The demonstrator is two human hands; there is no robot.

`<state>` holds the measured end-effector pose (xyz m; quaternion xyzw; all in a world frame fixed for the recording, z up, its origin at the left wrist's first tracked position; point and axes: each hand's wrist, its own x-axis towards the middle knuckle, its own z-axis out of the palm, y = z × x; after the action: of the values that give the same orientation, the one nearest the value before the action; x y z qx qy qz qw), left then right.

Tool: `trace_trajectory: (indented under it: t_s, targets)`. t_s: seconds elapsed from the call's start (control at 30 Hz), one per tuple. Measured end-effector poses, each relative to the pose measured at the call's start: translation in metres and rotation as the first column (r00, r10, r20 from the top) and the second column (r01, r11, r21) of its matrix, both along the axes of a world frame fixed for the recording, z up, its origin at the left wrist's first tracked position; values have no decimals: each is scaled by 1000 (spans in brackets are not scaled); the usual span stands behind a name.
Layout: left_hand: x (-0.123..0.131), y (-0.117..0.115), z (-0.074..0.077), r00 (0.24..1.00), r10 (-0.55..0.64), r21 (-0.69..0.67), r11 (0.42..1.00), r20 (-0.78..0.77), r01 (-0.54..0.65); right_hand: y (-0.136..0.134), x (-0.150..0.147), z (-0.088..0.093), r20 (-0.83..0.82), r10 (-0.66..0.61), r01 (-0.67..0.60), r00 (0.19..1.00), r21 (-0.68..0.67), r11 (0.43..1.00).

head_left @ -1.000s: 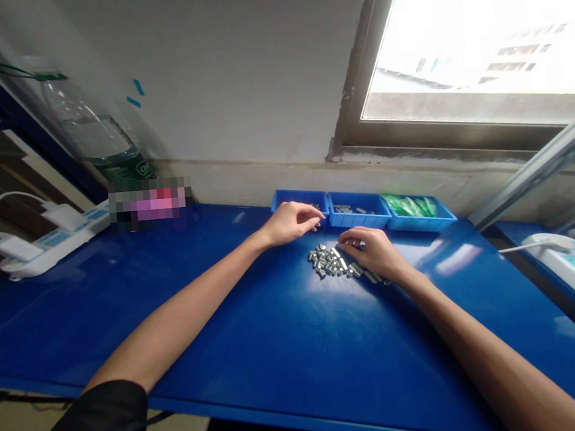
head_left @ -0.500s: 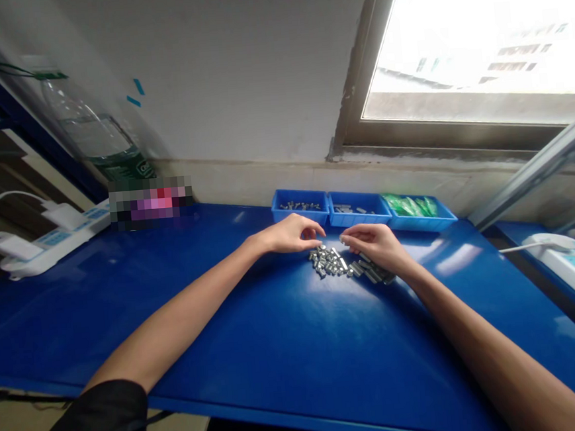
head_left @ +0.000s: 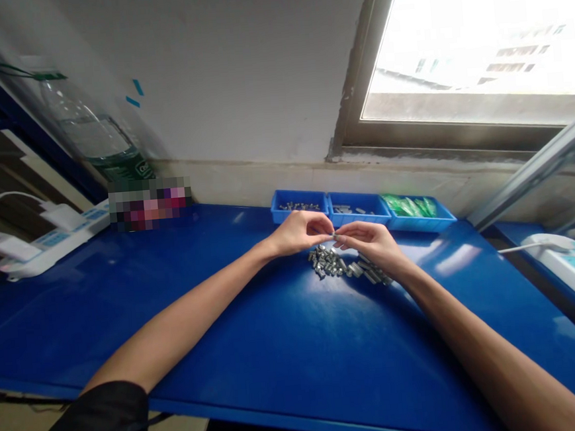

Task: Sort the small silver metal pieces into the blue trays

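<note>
Above a heap of metal parts, my left hand and my right hand meet fingertip to fingertip. Pinched between them is a small silvery metal piece, mostly covered by the fingers, so its exact kind does not show. Both hands are closed on it. Just below lie short shiny metal pieces in a loose heap. Longer metal cylinders lie to its right, partly under my right hand.
Three blue bins stand along the wall: one with small metal parts, one with metal pins, one with green packets. Power strips sit at both sides. A large bottle stands back left on the blue table.
My left hand has moved right and its fingers have closed. My right hand has shifted slightly left, so the fingertips now meet at the small metal piece.
</note>
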<state>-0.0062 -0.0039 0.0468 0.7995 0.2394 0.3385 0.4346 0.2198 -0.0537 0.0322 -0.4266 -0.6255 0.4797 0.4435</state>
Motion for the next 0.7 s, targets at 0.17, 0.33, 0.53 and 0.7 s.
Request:
trace_trajectory:
  t_s: [0.17, 0.33, 0.53, 0.7]
  targets:
    - [2, 0, -4, 1000, 15, 19, 1000, 19, -16, 0, -1, -3, -5, 18, -18, 1000, 9, 1000]
    - [-1, 2, -1, 997, 77, 42, 996, -4, -77, -1, -3, 0, -10, -2, 3, 1000, 41, 999]
    - [-11, 25, -6, 879, 438, -109, 899, 188, -425, 3, 16, 6, 329, -203, 117, 922, 263, 958]
    - [-18, 37, -10, 752, 581, -369, 803, 312, -468, 0, 47, 18, 797, -371, -29, 477, 436, 899]
